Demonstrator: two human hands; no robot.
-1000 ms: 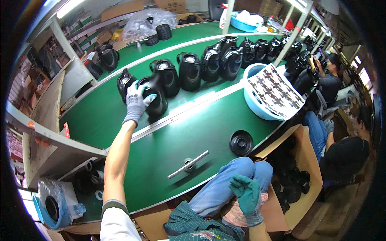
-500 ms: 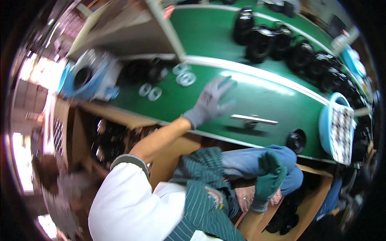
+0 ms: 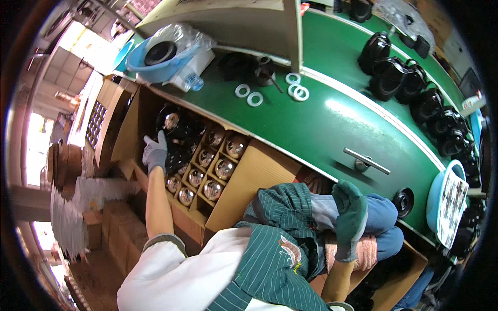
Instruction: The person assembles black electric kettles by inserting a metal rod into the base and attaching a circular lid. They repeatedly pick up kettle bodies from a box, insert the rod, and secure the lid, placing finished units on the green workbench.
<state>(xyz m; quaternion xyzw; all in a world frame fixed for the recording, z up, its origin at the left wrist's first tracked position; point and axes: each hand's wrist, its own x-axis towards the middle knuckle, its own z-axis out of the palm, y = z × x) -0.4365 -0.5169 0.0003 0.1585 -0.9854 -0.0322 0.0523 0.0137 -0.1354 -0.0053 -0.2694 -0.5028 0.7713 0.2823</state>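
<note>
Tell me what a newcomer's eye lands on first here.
First, the left hand in a grey glove, reaching into a cardboard box of shiny round metal parts set in dividers at lower left. Next, the long green bench with its row of black kettles at upper right. The right hand, gloved green, rests on the lap.

open carton (image 3: 259, 171) top, divider cells seemingly crowded with shiny discs (image 3: 213, 189) beside left grip (image 3: 154, 153)

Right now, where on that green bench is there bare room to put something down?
The widest bare patch of the green bench lies between the white rings and the metal bar. It is crowded along the far edge, where the black kettles stand in a row.
</note>
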